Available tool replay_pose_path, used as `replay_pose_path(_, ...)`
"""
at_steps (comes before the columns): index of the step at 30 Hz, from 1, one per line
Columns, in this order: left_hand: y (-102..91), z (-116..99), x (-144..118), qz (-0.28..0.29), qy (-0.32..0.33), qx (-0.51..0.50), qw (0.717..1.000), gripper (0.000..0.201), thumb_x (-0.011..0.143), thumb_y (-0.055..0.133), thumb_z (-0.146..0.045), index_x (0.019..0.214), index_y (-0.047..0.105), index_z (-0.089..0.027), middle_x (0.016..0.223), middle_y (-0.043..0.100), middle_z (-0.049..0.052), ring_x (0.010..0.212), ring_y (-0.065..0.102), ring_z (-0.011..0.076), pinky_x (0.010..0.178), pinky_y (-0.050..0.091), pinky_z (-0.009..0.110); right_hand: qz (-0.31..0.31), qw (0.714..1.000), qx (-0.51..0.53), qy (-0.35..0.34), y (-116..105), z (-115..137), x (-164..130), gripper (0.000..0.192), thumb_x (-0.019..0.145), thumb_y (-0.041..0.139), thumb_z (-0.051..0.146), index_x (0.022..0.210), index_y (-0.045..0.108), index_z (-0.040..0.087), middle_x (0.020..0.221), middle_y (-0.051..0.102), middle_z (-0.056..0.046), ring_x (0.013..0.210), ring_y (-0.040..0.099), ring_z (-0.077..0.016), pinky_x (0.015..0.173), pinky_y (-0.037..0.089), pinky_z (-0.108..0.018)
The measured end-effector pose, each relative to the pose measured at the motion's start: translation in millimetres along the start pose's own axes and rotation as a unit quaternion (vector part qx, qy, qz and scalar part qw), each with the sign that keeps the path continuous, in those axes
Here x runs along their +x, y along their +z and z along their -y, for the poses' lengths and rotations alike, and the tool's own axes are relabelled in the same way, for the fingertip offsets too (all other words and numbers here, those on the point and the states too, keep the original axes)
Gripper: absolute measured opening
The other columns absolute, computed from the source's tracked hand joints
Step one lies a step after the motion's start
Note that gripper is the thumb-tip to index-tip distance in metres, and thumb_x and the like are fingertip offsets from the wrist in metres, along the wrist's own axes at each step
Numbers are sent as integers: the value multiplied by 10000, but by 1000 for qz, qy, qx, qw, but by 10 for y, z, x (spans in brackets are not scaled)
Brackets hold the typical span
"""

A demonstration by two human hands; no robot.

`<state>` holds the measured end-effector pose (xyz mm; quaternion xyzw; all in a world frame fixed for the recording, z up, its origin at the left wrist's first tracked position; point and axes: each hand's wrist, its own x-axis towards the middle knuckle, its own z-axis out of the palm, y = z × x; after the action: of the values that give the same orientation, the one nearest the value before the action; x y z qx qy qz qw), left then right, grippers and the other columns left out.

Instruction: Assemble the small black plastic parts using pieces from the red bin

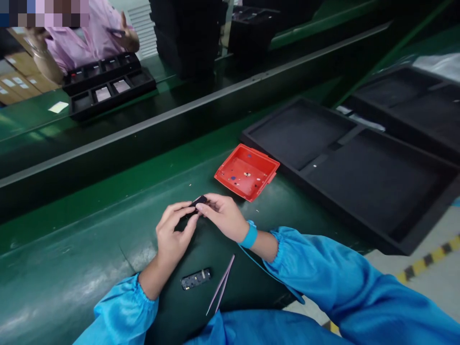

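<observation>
Between the fingertips of both hands is a small black plastic part (199, 201), held above the green table mat. My left hand (175, 229) pinches its left end, fingers closed. From the other side, my right hand (225, 215) grips it with the thumb on top; a blue wrist strap circles that wrist. The fingers cover much of the part, so its exact kind is unclear. Below the hands lies a narrow dark circuit board piece (196, 279) with small components. To its right rest pink tweezers (223, 282), tips spread.
A red tray (241, 175) with tiny bits stands beyond my right hand. Large black trays (373, 177) fill the right side. A grey-edged rail (179, 108) crosses behind. Across it, a person in pink sits by a black compartment tray (115, 96); stacked black trays (187, 38) stand nearby.
</observation>
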<state>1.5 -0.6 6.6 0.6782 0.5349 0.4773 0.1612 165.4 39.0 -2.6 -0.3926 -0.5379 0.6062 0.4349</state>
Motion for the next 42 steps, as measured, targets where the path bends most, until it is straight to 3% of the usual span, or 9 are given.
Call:
replay_pose_path(3, 25, -25, -36, 15, -112, -77, 991, 307, 831, 765, -238, 1131, 699, -252, 890, 729, 13, 803, 709, 159, 814, 594, 316, -17, 992, -109, -55, -64, 64, 11, 273, 840, 725, 312, 1079, 723, 180, 802, 735, -14, 698, 657, -132, 718, 563, -285)
replay_pose_path(6, 73, -52, -63, 64, -231, -207, 949, 300, 821, 778, -317, 1102, 714, -234, 850, 730, 4, 752, 705, 145, 760, 608, 281, -38, 989, -120, -76, -81, 115, -3, 421, 796, 780, 294, 1191, 670, 200, 763, 723, 13, 657, 653, -125, 682, 574, -270)
replay_pose_path(9, 104, -60, -69, 72, -300, -298, 903, 219, 842, 751, -413, 905, 739, -204, 851, 736, 15, 777, 713, 154, 763, 628, 291, -66, 977, -152, -137, -75, 144, -35, 245, 819, 777, 276, 1038, 703, 197, 775, 726, -5, 664, 665, -129, 666, 579, -261)
replay_pose_path(12, 104, -36, -63, 84, -328, -341, 877, 246, 857, 737, -446, 887, 739, -201, 847, 740, 13, 771, 722, 156, 794, 643, 323, -65, 946, -219, -230, -76, 154, -61, 50, 894, 710, 231, 884, 744, 196, 850, 746, -41, 740, 688, -140, 706, 586, -269)
replay_pose_path(15, 96, 1, -62, 97, -336, -354, 867, 240, 862, 740, -440, 887, 743, -201, 809, 736, 6, 747, 724, 148, 788, 650, 322, -55, 930, -244, -269, -89, 137, -70, 122, 941, 656, 218, 957, 777, 210, 908, 758, -55, 805, 709, -154, 748, 602, -287)
replay_pose_path(30, 82, -42, -18, 113, -311, -324, 887, 280, 853, 723, -473, 921, 764, -205, 792, 726, 6, 714, 699, 151, 729, 653, 307, -42, 904, -297, -304, -109, 130, -60, 193, 957, 609, 188, 1049, 776, 222, 938, 759, -64, 839, 716, -163, 752, 620, -299)
replay_pose_path(42, 77, -53, -63, 119, -276, -286, 910, 268, 895, 674, -450, 970, 761, -207, 831, 738, 12, 728, 685, 150, 688, 603, 253, -30, 906, -293, -303, -94, 138, -68, 216, 913, 599, 136, 1079, 728, 184, 964, 733, -72, 828, 700, -150, 757, 606, -270)
